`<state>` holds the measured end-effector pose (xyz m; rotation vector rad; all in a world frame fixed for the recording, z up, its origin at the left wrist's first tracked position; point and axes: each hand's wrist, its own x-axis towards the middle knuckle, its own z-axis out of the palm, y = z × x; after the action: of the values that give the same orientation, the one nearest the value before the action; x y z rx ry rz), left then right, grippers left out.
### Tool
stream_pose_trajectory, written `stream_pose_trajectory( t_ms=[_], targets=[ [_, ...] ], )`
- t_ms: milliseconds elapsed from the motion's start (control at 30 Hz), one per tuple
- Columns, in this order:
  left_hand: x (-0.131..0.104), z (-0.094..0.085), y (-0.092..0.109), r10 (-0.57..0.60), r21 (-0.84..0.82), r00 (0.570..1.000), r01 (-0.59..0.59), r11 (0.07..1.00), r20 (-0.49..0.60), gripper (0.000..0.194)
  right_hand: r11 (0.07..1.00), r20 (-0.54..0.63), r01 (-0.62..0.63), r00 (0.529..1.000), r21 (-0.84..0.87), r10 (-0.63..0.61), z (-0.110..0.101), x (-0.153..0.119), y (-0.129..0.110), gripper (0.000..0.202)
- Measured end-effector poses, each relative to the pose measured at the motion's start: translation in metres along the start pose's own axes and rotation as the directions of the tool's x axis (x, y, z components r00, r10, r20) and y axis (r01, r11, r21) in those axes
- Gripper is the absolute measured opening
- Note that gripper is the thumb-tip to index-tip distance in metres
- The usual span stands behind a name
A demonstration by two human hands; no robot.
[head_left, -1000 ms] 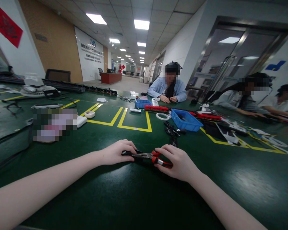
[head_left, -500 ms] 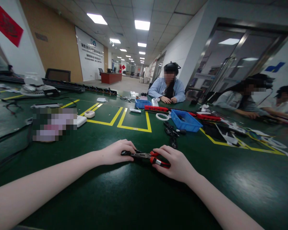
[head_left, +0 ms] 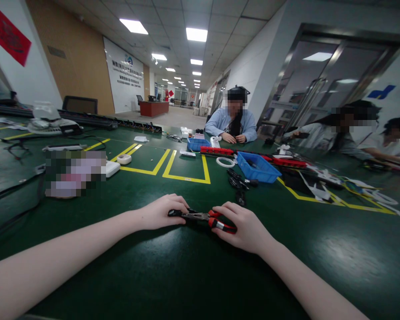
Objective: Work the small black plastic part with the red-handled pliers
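My right hand is closed round the red and black handles of long-nose pliers, low over the green table. The metal jaws point left and reach to my left hand. Closed fingers of that hand hold a small black piece, whose rounded end sticks out below them. The jaw tips touch or overlap the piece; whether they grip it I cannot tell. Beyond my right hand lies a bundle of black cables with plugs.
A blue bin stands behind the cables, beside a white ring. Yellow tape marks rectangles on the table. To the left are a white box and a tape roll. A person sits opposite; others sit at right.
My hands, the pliers and the black piece stay practically in place. At the right, a co-worker's arm has lifted from the table.
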<state>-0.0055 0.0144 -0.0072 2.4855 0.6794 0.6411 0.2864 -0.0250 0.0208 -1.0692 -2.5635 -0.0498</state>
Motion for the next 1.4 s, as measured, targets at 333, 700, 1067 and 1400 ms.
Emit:
stream_pose_trajectory(
  t_ms=[333, 700, 1067, 1400],
  targets=[
    [-0.0006, -0.0010, 0.0029, 0.010, 0.026, 1.000, -0.010, 1.000, 0.003, 0.015, 1.000, 0.032, -0.012, 0.999, 0.021, 0.011, 0.0002, -0.0003, 0.0002, 0.039],
    [-0.0002, -0.0021, 0.0034, 0.024, 0.041, 1.000, -0.024, 0.999, 0.004, 0.016, 1.000, 0.024, 0.003, 1.000, 0.012, -0.003, 0.0000, 0.0003, 0.0010, 0.040],
    [-0.0002, 0.0009, 0.0001, 0.017, 0.037, 1.000, -0.017, 0.999, -0.012, 0.016, 0.977, -0.067, 0.069, 0.994, -0.204, -0.084, 0.0007, -0.0006, 0.0029, 0.044],
    [-0.0006, 0.0012, -0.0011, 0.017, 0.018, 1.000, -0.017, 1.000, -0.017, 0.015, 0.998, -0.053, 0.005, 0.999, -0.067, -0.008, 0.0054, -0.0006, -0.0030, 0.041]
  ],
)
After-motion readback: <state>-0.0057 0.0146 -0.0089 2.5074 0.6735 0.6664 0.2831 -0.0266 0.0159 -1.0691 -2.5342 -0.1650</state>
